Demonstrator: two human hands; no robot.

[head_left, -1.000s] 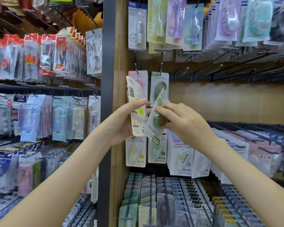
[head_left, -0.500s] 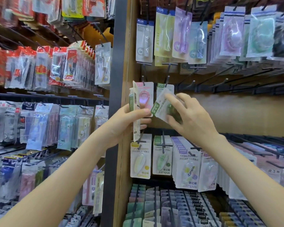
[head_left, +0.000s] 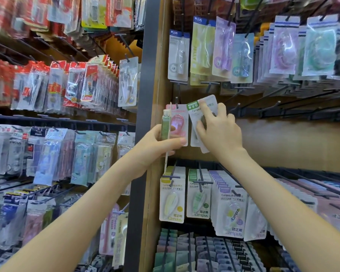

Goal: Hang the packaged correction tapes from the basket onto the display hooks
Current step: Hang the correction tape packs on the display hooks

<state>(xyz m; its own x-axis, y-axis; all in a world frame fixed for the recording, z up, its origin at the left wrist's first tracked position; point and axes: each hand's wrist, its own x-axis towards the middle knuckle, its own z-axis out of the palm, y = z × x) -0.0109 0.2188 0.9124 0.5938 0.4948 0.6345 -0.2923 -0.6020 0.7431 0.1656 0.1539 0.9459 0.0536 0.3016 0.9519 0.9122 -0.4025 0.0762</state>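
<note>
**Green Campus pack going onto the second hook**

The right hand [head_left: 218,132] presses a green-labelled Campus correction tape pack [head_left: 196,112] flat against the wooden back panel [head_left: 283,140], index finger stretched up to the pack's header, thumb and remaining fingers closed on its blister. The pack sits tilted, its top edge at the level of the bare hook [head_left: 208,88] above it; whether the hang hole has caught the hook tip cannot be told, since the finger covers that spot. Just to its left a pink correction tape pack [head_left: 178,122] hangs on the neighbouring hook.

The left hand [head_left: 157,144] is clamped on a thin stack of spare packs [head_left: 166,126], seen edge-on, thumb across the front, held just in front of the pink pack. The basket is not in view.

The step in hand looks like threading: 1 pack is being lined up with its hook, while the spares wait. The next move probably calls for straightening the tilted pack so its hole meets the hook tip, then sliding it back along the wire and letting go. After that, the right hand would need to take another pack from the left hand's stack. Several hooks to the right on this row stand bare.
</note>
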